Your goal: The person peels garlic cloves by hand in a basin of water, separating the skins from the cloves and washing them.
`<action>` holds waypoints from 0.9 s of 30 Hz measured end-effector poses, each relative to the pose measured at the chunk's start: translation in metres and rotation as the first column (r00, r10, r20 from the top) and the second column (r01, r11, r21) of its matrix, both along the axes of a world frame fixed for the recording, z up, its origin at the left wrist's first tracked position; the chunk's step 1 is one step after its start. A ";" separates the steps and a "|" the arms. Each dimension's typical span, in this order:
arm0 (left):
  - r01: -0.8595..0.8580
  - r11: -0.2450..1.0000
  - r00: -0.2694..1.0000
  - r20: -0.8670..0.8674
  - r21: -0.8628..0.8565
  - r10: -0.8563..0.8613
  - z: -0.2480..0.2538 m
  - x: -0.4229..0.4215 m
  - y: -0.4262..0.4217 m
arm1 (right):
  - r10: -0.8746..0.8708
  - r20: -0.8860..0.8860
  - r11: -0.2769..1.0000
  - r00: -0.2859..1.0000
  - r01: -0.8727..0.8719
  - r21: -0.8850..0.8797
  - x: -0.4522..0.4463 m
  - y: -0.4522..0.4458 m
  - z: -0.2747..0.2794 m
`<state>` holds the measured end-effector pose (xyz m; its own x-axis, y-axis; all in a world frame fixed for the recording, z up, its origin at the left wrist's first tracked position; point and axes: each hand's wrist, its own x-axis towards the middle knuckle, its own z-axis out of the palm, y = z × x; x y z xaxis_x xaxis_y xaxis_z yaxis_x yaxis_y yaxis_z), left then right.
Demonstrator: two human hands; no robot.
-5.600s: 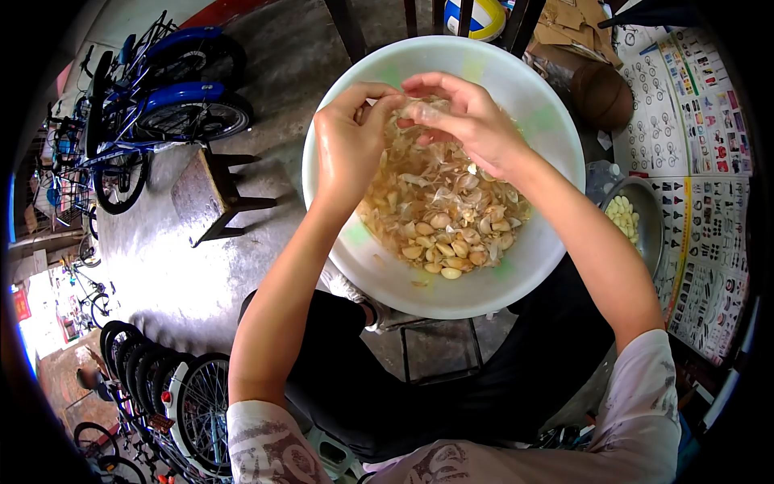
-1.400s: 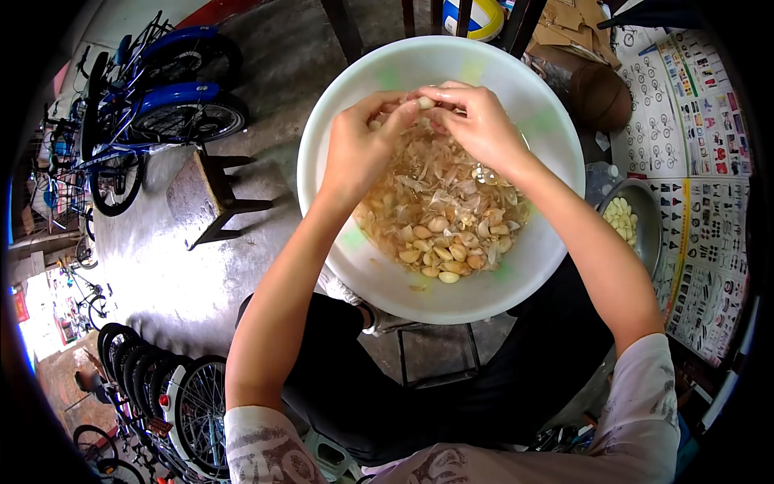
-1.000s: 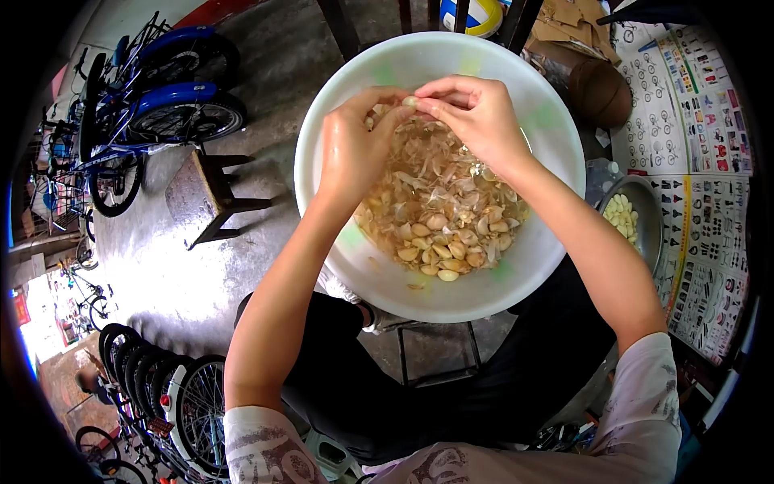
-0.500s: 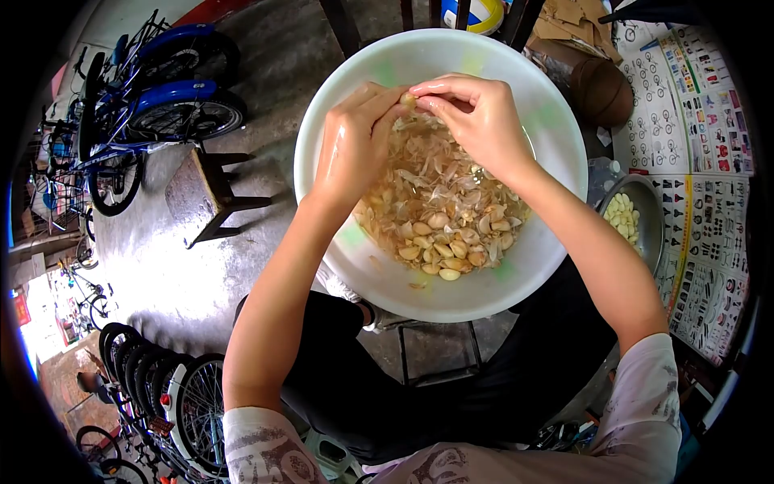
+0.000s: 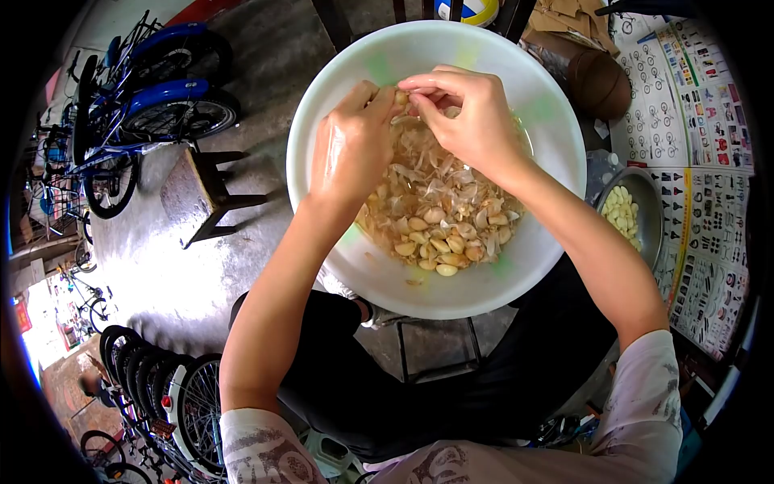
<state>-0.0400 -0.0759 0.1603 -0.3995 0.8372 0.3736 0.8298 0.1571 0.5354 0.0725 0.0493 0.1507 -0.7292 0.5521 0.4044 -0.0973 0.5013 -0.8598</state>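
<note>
A wide white basin [image 5: 363,282] holds water, loose papery skins [image 5: 439,173] and a heap of garlic cloves [image 5: 439,242]. Over its far side my two hands meet fingertip to fingertip. Pinched between them is one garlic clove [image 5: 401,98], partly covered by the fingers. My left hand [image 5: 355,141] grips the clove with thumb and forefinger; its back is wet and shiny. My right hand [image 5: 468,117] touches the clove's right side, thumb and forefinger closed together on it.
At right, a metal bowl [image 5: 655,214] holds peeled cloves [image 5: 621,211]. Behind it are a brown ball [image 5: 599,85] and printed sheets [image 5: 653,113]. A wooden stool [image 5: 189,189] and parked bicycles [image 5: 181,109] stand at left. Dark chair bars [image 5: 332,24] rise behind the basin.
Both hands stay together over the basin, and the fingers have shifted slightly around the clove. The whole view has moved a little, so everything sits slightly further left and up.
</note>
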 end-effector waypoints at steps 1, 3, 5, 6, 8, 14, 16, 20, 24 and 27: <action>0.005 1.000 1.000 -0.028 -0.018 -0.005 0.001 0.000 0.000 | 0.001 -0.005 1.000 1.000 -0.001 0.009 0.000 0.000 0.001; 0.018 1.000 0.997 -0.074 -0.010 -0.018 -0.002 -0.002 -0.001 | 0.003 -0.009 1.000 1.000 -0.003 0.019 0.000 0.001 0.003; 0.031 1.000 0.992 -0.119 -0.004 -0.031 -0.004 -0.005 -0.002 | 0.043 0.040 0.998 0.998 -0.044 0.039 0.003 0.002 0.006; 0.064 0.998 0.988 -0.140 -0.010 -0.065 -0.003 -0.006 -0.002 | 0.043 0.042 0.998 0.998 -0.044 0.039 0.002 0.003 0.006; 0.097 0.995 0.983 -0.157 -0.018 -0.099 -0.003 -0.006 -0.003 | 0.034 0.056 0.999 0.998 -0.035 0.009 0.002 0.003 0.004; 0.094 0.993 0.975 0.195 0.070 -0.106 0.003 -0.005 0.000 | 0.067 0.038 0.978 0.997 -0.058 -0.199 0.000 0.004 0.006; -0.002 0.999 0.916 0.402 0.042 -0.015 0.009 -0.002 0.000 | 0.067 0.029 0.963 0.997 -0.057 -0.263 -0.001 0.004 0.011; -0.078 0.997 0.826 0.561 0.006 0.061 0.018 0.001 0.003 | 0.085 0.048 0.898 0.995 -0.056 -0.436 0.000 0.004 0.017; -0.087 0.993 0.304 0.951 0.086 -0.056 0.005 -0.005 0.002 | 0.094 0.046 0.901 0.994 -0.066 -0.428 0.002 0.008 0.012; -0.112 0.979 -0.010 0.985 0.171 -0.174 0.009 -0.010 0.002 | 0.075 0.093 0.894 0.993 -0.026 -0.447 0.005 0.013 0.012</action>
